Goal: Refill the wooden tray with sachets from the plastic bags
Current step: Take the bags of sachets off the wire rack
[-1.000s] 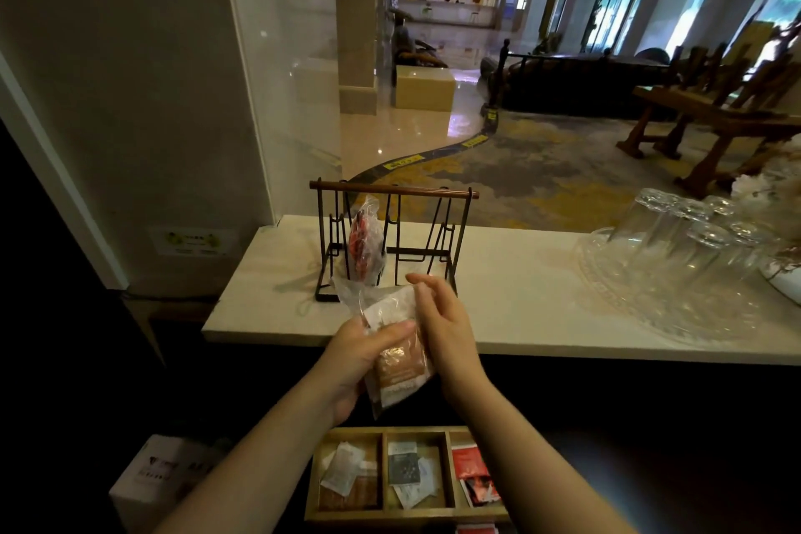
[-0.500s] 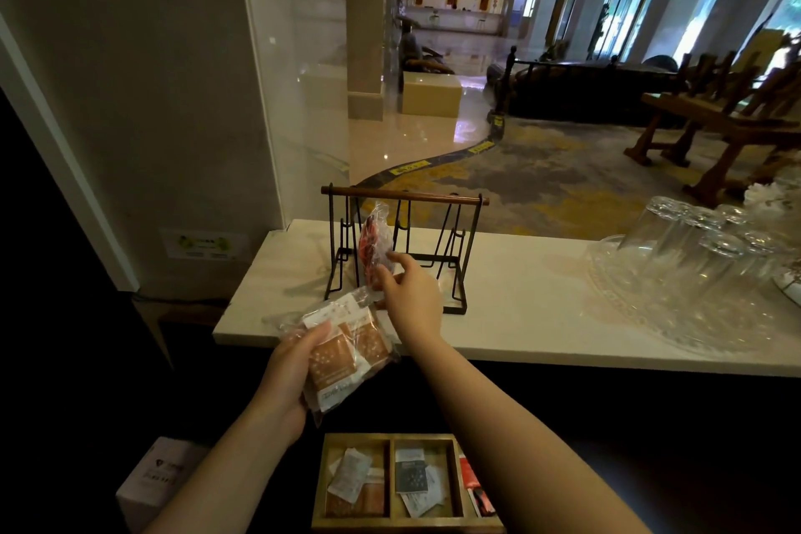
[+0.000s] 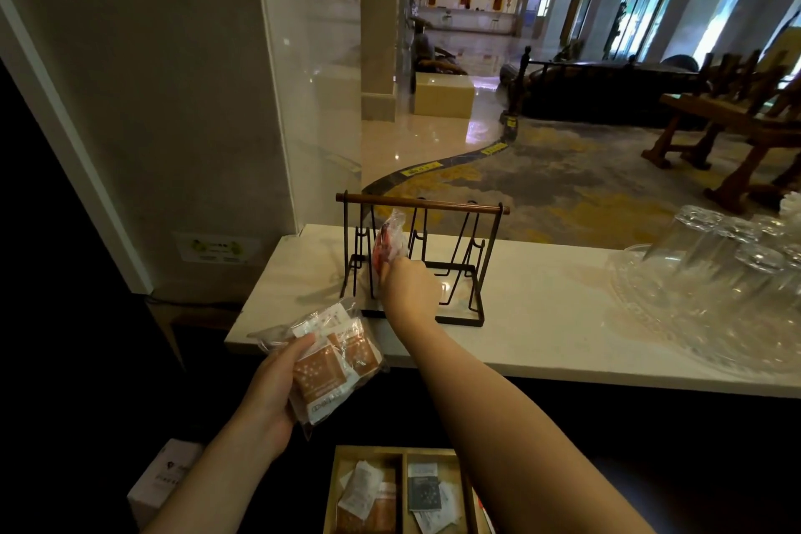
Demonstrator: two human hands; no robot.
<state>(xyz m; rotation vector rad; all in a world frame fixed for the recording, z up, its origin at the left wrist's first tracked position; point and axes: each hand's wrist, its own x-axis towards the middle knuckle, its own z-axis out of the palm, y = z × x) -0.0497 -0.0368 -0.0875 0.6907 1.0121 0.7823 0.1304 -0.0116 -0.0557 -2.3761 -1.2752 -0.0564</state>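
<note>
My left hand (image 3: 273,390) grips a clear plastic bag of brown and white sachets (image 3: 333,364) just in front of the counter's edge. My right hand (image 3: 409,288) reaches into the metal rack (image 3: 422,208) on the counter, fingers closed on a second plastic bag with red sachets (image 3: 390,241) that stands upright in the rack. The wooden tray (image 3: 405,490) lies low in front of me, with brown, white and dark sachets in its compartments. My right forearm hides its right side.
A white marble counter (image 3: 542,317) runs across the view. Upturned glasses on a clear glass tray (image 3: 715,286) fill its right end. A white box (image 3: 160,477) sits low at the left. A glass pane and wall rise behind the counter at the left.
My right hand let go of the brown-sachet bag and reached forward to the red-sachet bag in the rack. My left hand lowered the brown-sachet bag to the left.
</note>
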